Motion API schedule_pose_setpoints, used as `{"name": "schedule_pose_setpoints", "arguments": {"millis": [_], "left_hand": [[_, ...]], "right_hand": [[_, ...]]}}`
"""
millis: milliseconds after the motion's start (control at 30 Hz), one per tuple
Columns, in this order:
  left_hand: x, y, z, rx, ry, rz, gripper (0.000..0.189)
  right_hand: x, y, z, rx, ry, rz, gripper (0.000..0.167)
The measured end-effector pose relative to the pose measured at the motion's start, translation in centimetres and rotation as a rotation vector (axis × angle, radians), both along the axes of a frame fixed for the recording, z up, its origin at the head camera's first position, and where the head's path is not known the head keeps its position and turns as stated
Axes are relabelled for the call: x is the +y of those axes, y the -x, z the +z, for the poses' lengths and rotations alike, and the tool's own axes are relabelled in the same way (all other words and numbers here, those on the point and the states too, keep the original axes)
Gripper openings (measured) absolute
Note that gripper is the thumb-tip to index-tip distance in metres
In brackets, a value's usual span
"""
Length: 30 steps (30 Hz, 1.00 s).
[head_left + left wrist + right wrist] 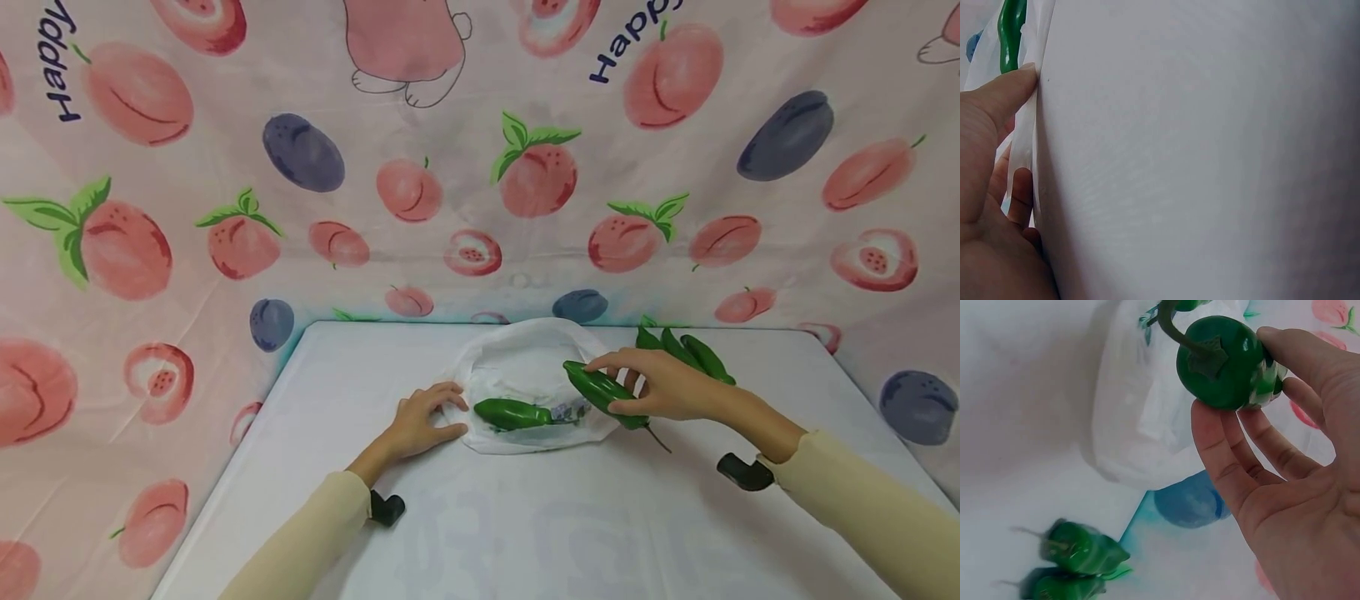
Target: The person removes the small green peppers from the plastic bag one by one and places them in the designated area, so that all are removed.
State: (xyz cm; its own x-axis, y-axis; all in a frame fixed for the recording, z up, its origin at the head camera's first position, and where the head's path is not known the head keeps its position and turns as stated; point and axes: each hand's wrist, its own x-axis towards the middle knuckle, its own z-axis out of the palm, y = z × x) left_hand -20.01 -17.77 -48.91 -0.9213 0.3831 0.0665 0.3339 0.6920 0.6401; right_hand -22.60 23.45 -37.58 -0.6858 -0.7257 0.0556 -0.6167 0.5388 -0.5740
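A long green pepper [600,390] with a thin stem is pinched between the thumb and fingers of my right hand [660,385], over the right side of a white plastic bag [540,337]. Its stem end and star-shaped cap face the camera in the right wrist view, where the fingers [1222,447] curve along its side. Another green pepper [513,413] lies at the bag's opening. At the left rim of the bag, my left hand [420,421] rests with thumb and fingers spread apart, and the thumb tip touches the plastic in the left wrist view.
Behind my right hand, several green peppers [701,357] lie close together at the back right of the white table [480,533]. A fruit-print cloth [420,242] hangs behind the table and along its sides. Dark bands [745,472] sit at both wrists.
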Motion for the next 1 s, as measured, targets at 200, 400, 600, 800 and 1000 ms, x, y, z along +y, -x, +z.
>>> {"name": "schedule_pose_setpoints", "arguments": {"millis": [200,400,600,800,1000], "left_hand": [[0.0,-0.1,0.0,0.008,-0.003,0.000,0.026],[0.0,0.0,-0.1,0.025,-0.004,-0.001,0.025],[0.0,0.1,-0.4,0.021,0.005,-0.002,0.025],[0.0,0.1,-0.2,0.019,-0.008,-0.002,0.024],[0.0,0.0,0.0,0.012,-0.010,-0.004,0.025]], "right_hand": [[1.5,-1.1,-0.4,0.024,0.027,-0.036,0.054],[2.7,-2.0,-1.2,0.037,0.064,-0.086,0.057],[3.9,-2.9,-1.9,0.024,0.087,-0.134,0.059],[5.1,-4.0,-2.6,-0.018,0.112,-0.217,0.058],[6.3,-4.8,-3.6,-0.031,0.117,-0.284,0.060]]}}
